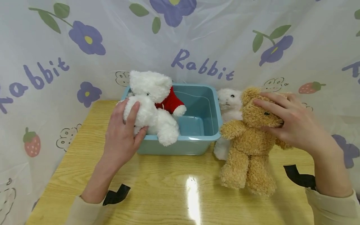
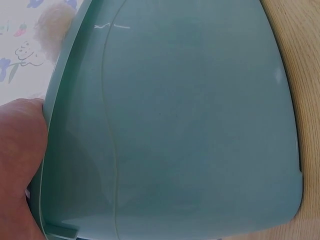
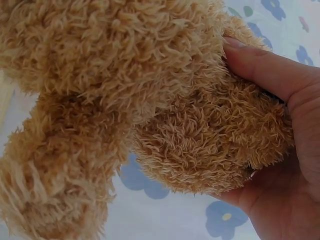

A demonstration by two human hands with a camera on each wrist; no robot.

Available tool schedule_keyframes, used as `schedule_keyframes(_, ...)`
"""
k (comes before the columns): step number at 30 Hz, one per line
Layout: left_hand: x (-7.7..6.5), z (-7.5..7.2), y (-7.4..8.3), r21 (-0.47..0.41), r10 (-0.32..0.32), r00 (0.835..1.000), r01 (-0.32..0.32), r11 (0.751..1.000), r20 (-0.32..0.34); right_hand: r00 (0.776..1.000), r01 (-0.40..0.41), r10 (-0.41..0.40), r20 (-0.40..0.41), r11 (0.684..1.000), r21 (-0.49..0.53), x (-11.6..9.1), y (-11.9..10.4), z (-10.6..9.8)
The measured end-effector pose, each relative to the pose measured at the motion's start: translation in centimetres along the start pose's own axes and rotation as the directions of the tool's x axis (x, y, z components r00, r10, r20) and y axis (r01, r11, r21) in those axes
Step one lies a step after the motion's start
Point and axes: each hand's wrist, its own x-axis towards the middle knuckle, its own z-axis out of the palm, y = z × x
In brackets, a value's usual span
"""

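Left hand [image 1: 121,132] grips a white toy [image 1: 144,111], face unclear — right hand [image 1: 298,120] grips the brown bear [image 1: 254,140], which partly covers another plush [image 1: 228,101].

I find both arms extended forward, hands bare and well apart. The left forearm [image 1: 98,184] slants inward; the left hand [image 1: 121,128] shows its back, index finger [image 1: 133,114] directed forward, left thumb [image 1: 140,135] spread inward, digits bent in a grip. The right forearm [image 1: 329,175] likewise slants inward; the right hand [image 1: 293,118] reaches across to the person's left, fingers [image 1: 271,106] bent, right thumb [image 1: 274,131] parted below them, grip engaged.
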Motion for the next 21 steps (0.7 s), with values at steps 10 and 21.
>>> schedule_keyframes(10, -0.1, -0.2, 0.0, 0.005, 0.0, 1.0, 0.0, 1.0, 0.003, 0.997, 0.025, -0.028, 0.066, 0.999, 0.043, 0.0, -0.6, 0.8)
schedule_keyframes(21, 0.0, -0.2, -0.1, 0.002, 0.005, 1.0, -0.005, 1.0, 0.005, 0.995, 0.012, -0.02, 0.097, 0.997, 0.077, 0.8, -1.8, 2.6)
